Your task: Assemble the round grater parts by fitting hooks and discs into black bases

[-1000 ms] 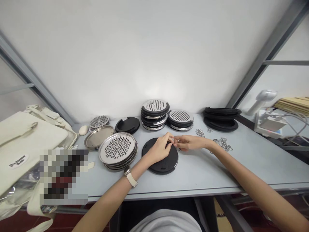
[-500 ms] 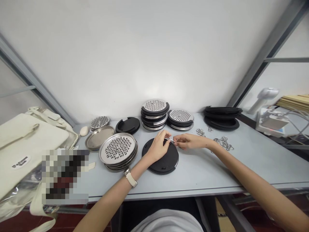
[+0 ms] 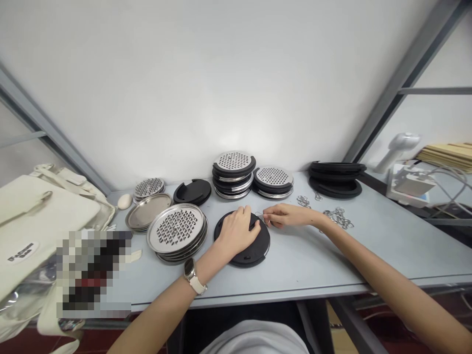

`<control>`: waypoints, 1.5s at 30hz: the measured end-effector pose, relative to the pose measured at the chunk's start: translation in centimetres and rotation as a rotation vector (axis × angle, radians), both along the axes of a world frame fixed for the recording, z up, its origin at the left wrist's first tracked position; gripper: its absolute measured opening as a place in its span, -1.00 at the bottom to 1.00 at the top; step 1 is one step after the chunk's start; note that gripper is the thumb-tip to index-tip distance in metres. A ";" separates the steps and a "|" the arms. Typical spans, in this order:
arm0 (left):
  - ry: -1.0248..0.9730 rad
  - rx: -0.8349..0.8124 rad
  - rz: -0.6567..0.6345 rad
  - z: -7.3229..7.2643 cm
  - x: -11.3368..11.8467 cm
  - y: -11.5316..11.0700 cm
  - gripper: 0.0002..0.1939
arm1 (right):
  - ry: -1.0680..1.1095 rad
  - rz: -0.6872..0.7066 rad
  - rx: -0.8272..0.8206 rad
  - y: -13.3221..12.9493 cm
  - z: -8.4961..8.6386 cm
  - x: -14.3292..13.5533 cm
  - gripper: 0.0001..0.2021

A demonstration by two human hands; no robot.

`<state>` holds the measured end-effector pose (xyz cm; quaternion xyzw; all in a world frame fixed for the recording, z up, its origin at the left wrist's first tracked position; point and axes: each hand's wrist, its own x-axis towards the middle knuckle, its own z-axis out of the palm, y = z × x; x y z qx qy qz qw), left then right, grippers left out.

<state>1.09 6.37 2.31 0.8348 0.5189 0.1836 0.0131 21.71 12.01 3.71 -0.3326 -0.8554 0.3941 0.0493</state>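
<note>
On the table before me lies a black round plate (image 3: 254, 251) with small slots near its edge. My left hand (image 3: 238, 231) is on top of it, fingers bent over the surface and thumb apart at the right side; the fingertips are partly hidden. Just beyond the plate's upper right edge, my right hand (image 3: 283, 216) pinches a thin metal wire ring (image 3: 266, 221). Loose metal rings lie in a pile (image 3: 338, 218) to the right of that hand, with a smaller group (image 3: 304, 201) farther back.
Grater discs are stacked at left (image 3: 177, 228), beside plain metal discs (image 3: 149, 211). Black holders with graters stand in stacks (image 3: 234, 174) by the wall. More black holders (image 3: 335, 187) sit back right. A cream bag (image 3: 47, 211) occupies the left; a scanner (image 3: 401, 142) stands right.
My left hand has drawn away from the wire ring and moved back over the black plate. The right hand keeps the ring, which shows more clearly between its fingers. The view has shifted slightly.
</note>
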 end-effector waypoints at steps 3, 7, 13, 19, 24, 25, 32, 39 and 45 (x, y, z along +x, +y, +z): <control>0.053 -0.016 -0.073 0.4 -0.2 0.0 -0.88 | -0.004 0.019 0.003 0.1 0.0 0.0 -0.76; 0.096 -0.039 -0.183 1.0 -0.1 -0.3 -0.88 | -0.011 0.052 -0.004 0.1 0.0 0.0 -0.75; 0.117 -0.063 -0.244 1.3 0.0 -0.5 -0.86 | -0.009 0.068 -0.030 0.3 -0.3 0.1 -0.72; 0.118 -0.054 -0.234 1.3 0.1 -0.3 -0.86 | 0.010 0.051 0.003 0.4 -0.4 0.2 -0.78; 0.118 -0.042 -0.205 1.1 0.2 -0.3 -0.85 | 0.022 0.075 -0.024 0.5 -0.4 0.2 -0.80; 0.118 -0.041 -0.200 1.1 0.2 -0.3 -0.85 | 0.022 0.073 -0.030 0.5 -0.4 0.2 -0.80; 0.121 -0.048 -0.165 0.9 0.2 -0.3 -0.85 | 0.006 0.077 -0.048 0.4 -0.4 0.2 -0.76; 0.128 -0.060 -0.151 1.0 0.3 -0.3 -0.83 | 0.000 0.061 -0.043 0.2 -0.3 0.1 -0.73; 0.133 -0.056 -0.153 1.2 0.3 -0.4 -0.83 | 0.045 0.028 -0.052 0.2 -0.4 0.0 -0.81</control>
